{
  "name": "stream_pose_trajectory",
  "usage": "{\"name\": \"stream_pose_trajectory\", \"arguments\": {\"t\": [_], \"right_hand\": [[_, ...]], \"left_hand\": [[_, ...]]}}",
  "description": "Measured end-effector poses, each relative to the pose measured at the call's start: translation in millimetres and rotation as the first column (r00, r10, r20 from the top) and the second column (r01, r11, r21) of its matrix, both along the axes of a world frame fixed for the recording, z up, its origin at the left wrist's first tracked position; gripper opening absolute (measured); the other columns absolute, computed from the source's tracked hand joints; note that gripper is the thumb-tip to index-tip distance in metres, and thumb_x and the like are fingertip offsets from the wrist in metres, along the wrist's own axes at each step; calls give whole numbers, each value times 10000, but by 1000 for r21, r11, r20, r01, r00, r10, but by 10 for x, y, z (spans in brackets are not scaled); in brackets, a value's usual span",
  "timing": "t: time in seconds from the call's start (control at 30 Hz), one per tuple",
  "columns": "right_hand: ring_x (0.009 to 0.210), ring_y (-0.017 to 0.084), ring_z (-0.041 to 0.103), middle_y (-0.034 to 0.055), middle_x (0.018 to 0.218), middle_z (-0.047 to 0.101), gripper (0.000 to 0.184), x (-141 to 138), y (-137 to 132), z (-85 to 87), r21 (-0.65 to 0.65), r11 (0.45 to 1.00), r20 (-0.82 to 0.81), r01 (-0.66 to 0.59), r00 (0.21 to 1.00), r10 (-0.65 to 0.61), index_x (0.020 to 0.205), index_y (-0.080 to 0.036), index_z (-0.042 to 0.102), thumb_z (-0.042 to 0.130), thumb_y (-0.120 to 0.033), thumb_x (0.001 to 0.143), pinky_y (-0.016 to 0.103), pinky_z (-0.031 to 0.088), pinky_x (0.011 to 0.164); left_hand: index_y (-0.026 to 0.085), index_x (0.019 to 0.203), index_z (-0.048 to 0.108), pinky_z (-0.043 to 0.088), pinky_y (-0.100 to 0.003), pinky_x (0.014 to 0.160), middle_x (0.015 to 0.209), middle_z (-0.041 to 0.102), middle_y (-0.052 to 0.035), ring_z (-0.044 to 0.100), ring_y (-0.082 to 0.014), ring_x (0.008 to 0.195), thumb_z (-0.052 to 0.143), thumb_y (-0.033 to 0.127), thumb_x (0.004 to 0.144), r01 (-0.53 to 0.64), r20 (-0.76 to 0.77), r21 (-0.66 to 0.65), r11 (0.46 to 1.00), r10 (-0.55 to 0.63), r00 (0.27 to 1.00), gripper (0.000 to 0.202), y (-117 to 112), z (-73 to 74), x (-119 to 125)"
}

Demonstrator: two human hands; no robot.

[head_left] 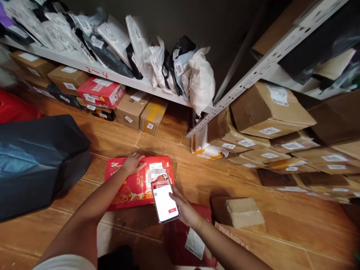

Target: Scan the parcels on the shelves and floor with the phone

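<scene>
A flat red box (pixel 128 187) with gold patterns and a white shipping label lies on the wooden floor in front of me. My left hand (pixel 132 163) rests flat on its top edge, fingers spread. My right hand (pixel 184 210) grips a smartphone (pixel 164 200) held over the box's right side; its screen is lit, mostly white with a small red button. A dark red parcel (pixel 185 236) with a white label lies on the floor under my right forearm.
A large dark bag (pixel 36 161) fills the floor at left. A small taped cardboard box (pixel 243 212) sits at right. A white metal shelf (pixel 112 75) carries several soft mailer bags; cardboard boxes (pixel 270 112) are stacked beneath the shelves at back and right.
</scene>
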State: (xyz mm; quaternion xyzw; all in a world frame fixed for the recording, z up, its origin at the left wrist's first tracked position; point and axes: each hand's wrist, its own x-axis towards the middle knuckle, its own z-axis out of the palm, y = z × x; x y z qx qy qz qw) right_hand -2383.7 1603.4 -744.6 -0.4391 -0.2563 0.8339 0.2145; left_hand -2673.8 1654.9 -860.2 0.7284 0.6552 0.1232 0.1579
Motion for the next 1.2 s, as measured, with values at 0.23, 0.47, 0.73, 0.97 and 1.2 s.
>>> {"name": "stream_pose_trajectory", "arguments": {"t": [0.23,0.47,0.73,0.97,1.2], "right_hand": [[757,183,665,-13,911,743,425,-53,-8,119,19,998,-11,65,998,-65,1078,-244,608,778,-300,693,279,476,702],[817,217,669,-2,948,735,470,-3,-40,114,53,998,-48,24,999,-21,1168,-246,556,648,-252,707,312,480,719],[1086,258,597,14,1165,659,864,93,-117,68,248,963,-42,-108,992,122,1242,-291,505,879,-100,487,425,420,981],[1141,287,583,29,1193,641,831,113,-128,23,298,943,-40,-147,985,166,1239,-296,487,915,-218,531,478,419,1006],[1175,292,576,45,1240,620,846,144,-127,-10,300,939,-46,-171,980,194,1254,-296,454,916,-236,549,489,412,1027]], "left_hand": [[142,1232,596,397,-397,1010,1162,651,-116,542,-267,1104,426,453,940,10,-33,18,1000,-9,999,460,12,-40,-9],[135,1229,598,405,-389,1017,1180,654,-116,558,-263,1107,414,452,949,8,-63,32,999,-6,998,461,17,-19,-7],[147,1234,601,417,-405,1022,1188,656,-126,570,-278,1121,393,470,953,9,-84,26,1000,-7,996,476,34,-39,-10],[164,1231,608,424,-411,1023,1173,665,-115,582,-268,1103,370,488,958,16,-109,32,999,-13,994,486,31,-36,-20],[115,1231,614,427,-409,1021,1168,664,-142,578,-283,1111,377,472,958,18,-113,30,999,-14,994,508,35,-32,-13]]}}
